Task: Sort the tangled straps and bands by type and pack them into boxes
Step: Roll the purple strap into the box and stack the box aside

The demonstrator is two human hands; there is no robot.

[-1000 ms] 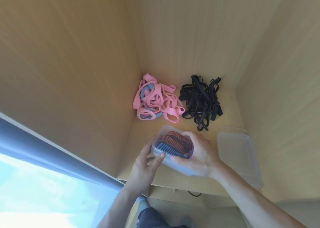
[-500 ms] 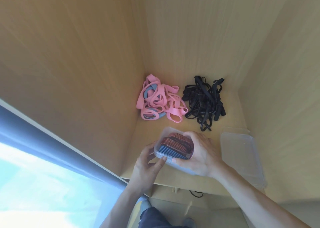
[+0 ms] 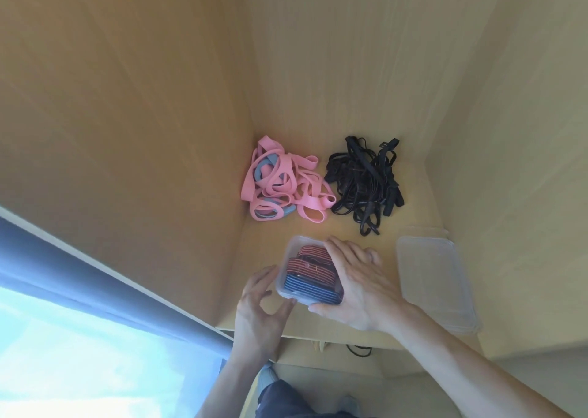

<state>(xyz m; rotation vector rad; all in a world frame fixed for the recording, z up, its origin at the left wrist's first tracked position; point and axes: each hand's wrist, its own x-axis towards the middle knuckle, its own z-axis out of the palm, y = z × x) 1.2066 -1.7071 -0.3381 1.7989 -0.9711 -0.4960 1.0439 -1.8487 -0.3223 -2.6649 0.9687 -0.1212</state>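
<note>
Your right hand [image 3: 359, 284] lies over the right side of the clear box [image 3: 293, 243] in the lower centre of the frame. Its grip holds the box, with the fingers across the top and the thumb at the near edge. Your left hand [image 3: 257, 309] has its grip on the box's near left corner, fingers on the side wall and thumb on the near edge. Inside the box are the striped bands [image 3: 310, 271], red ones above blue ones in the frame. Above the box on the wooden surface [image 3: 413, 214], the pink and blue bands [image 3: 280, 188] lie in a tangle at centre, with the black straps [image 3: 366, 185] heaped just to their right. At right sits a clear plastic stack [image 3: 436, 281], lids or shallow boxes, hard to tell which.
</note>
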